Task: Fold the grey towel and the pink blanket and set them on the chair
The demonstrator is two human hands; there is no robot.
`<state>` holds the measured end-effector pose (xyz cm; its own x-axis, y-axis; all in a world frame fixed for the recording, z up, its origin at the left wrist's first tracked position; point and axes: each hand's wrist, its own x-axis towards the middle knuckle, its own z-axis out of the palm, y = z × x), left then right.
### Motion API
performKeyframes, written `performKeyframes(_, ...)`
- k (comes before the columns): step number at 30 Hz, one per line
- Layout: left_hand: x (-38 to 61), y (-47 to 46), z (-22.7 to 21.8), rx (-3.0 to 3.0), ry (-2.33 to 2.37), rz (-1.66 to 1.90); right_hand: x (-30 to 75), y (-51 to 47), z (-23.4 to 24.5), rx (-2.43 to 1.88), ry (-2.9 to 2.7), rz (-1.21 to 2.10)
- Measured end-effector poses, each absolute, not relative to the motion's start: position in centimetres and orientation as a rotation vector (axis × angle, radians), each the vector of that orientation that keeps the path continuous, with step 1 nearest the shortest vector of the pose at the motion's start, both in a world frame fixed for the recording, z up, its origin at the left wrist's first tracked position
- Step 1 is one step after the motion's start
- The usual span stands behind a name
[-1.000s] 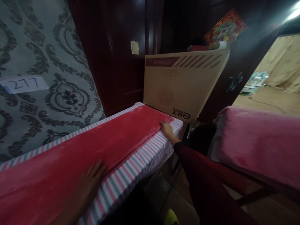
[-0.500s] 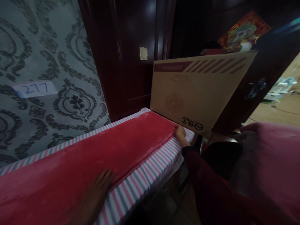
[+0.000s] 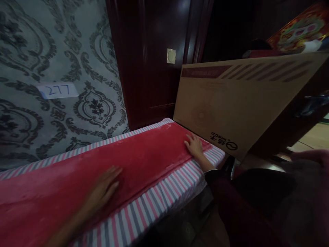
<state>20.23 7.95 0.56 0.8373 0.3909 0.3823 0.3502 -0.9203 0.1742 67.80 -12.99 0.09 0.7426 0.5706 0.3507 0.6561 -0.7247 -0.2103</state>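
Note:
A long red cloth (image 3: 144, 151), folded into a flat strip, lies along a narrow board or table with a striped cover (image 3: 144, 212). The stripes are pink, grey and white. My left hand (image 3: 106, 183) is over the near part of the red cloth, fingers stretched and thumb apart, holding nothing. Toward the far right end, my right hand (image 3: 194, 145) rests on the cloth with its fingers spread. Motion blurs my left hand somewhat.
A large cardboard box (image 3: 231, 103) stands at the far end of the striped surface. Behind are a dark red door panel (image 3: 151, 82) and patterned wallpaper (image 3: 97, 75) with a paper label (image 3: 58, 90) reading 277. A red decorated picture (image 3: 303, 31) sits above the box.
My right hand has left the cloth's edge corner and now lies spread on top of it. My left hand has moved from the near edge inward onto the cloth. The view has shifted left.

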Motion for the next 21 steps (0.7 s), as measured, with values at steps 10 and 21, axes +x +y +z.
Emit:
performKeyframes(10, 18.8, 11.7, -2.5, 2.995, 1.132, 0.306, 70.3, -13.4, -1.4, -2.957, -0.874, -0.089)
performKeyframes(21, 14.5, 27.8, 2.7, 2.819, 1.611, 0.399, 71.1, 2.3, 2.5, -2.618, -1.390, 0.025)
